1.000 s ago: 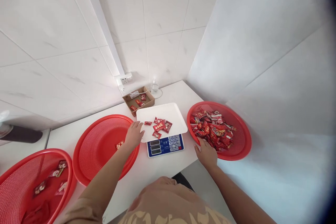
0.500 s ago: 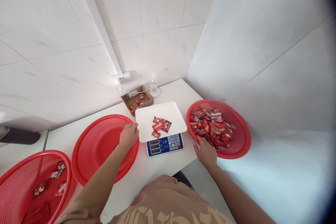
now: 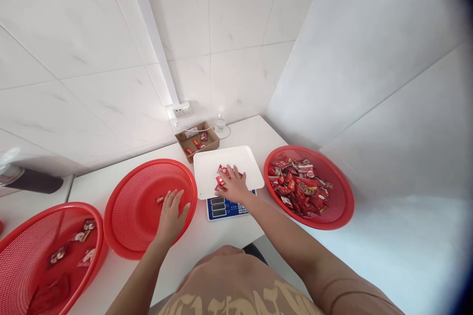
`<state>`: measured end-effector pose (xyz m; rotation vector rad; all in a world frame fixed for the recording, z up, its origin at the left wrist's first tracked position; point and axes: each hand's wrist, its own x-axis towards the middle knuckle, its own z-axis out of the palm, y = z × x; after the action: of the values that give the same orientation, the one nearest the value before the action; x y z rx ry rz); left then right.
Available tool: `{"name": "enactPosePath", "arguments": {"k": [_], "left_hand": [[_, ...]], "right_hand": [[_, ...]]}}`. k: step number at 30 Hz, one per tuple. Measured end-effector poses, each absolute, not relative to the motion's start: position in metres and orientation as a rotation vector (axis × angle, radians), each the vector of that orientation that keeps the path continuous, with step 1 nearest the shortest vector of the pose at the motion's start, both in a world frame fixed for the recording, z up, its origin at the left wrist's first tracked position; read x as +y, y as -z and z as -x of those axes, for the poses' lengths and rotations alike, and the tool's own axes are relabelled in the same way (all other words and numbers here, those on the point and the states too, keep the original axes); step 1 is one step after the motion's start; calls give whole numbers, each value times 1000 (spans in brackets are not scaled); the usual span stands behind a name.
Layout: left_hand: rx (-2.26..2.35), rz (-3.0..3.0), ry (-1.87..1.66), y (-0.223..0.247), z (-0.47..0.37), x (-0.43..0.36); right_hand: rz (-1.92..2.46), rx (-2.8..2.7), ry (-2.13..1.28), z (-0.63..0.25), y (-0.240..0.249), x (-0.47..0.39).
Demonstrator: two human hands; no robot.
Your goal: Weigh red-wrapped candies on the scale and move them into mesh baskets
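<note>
Over the middle red basket (image 3: 118,206), my left hand (image 3: 172,216) hovers with its fingers apart and nothing in it. One small red packet (image 3: 159,200) lies on that basket's floor. My right hand (image 3: 235,186) is spread over the white weighing tray (image 3: 207,165), its fingers on several red packets (image 3: 220,181) and partly hiding them. The tray sits on a scale with a blue keypad panel (image 3: 225,208), partly covered by my right forearm.
On the right, a red basket (image 3: 347,202) holds a heap of red packets. Another red basket (image 3: 96,256) with several packets stands at the lower left. Behind the tray are a cardboard box (image 3: 190,155) and a clear bottle (image 3: 220,122). A dark bottle (image 3: 40,180) lies far left.
My right hand has moved left from the right basket's rim onto the packets on the tray. My left hand has left the tray's edge and opened over the middle basket.
</note>
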<state>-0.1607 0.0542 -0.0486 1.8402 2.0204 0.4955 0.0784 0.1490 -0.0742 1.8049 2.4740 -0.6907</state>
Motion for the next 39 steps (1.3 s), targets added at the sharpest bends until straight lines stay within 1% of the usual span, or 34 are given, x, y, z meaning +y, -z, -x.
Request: {"name": "enactPosePath", "arguments": {"k": [3, 9, 11, 14, 17, 19, 21, 23, 25, 27, 29, 30, 32, 35, 37, 39], "left_hand": [[1985, -1862, -489, 46, 155, 53], [1966, -1792, -455, 51, 160, 48], [1952, -1794, -454, 51, 158, 50], [1926, -1809, -462, 49, 151, 54], [1877, -1840, -529, 48, 144, 58], [1839, -1857, -580, 49, 140, 59], [1800, -1869, -582, 54, 139, 57], [1766, -1898, -526, 62, 138, 53], [1742, -1956, -437, 73, 137, 46], [1735, -2026, -350, 84, 137, 38], [1734, -2077, -275, 94, 136, 32], [1739, -2088, -243, 97, 135, 30], [1751, -2093, -191, 102, 135, 28], [1759, -2097, -159, 102, 138, 30], [1747, -2097, -147, 100, 143, 32], [1728, -2074, -129, 97, 150, 34]], "right_hand": [[-1764, 2441, 705, -73, 81, 161], [-1830, 2663, 507, -82, 87, 162], [-1864, 2663, 539, -82, 89, 164], [-1971, 2591, 709, -82, 91, 169], [-2174, 2494, 921, -81, 91, 177], [-2390, 2394, 1116, -77, 89, 180], [-2603, 2217, 1452, -71, 84, 182], [-2687, 2045, 1784, -58, 78, 182], [-2644, 1961, 2046, -38, 70, 178], [-2509, 1889, 2329, -12, 61, 171], [-2252, 1784, 2614, 15, 51, 161], [-2062, 1842, 2690, 27, 46, 156], [-1793, 2107, 2621, 44, 38, 145], [-1569, 2470, 2265, 48, 34, 134], [-1585, 2634, 2018, 31, 38, 132], [-1775, 2788, 1730, -4, 48, 134]]}}
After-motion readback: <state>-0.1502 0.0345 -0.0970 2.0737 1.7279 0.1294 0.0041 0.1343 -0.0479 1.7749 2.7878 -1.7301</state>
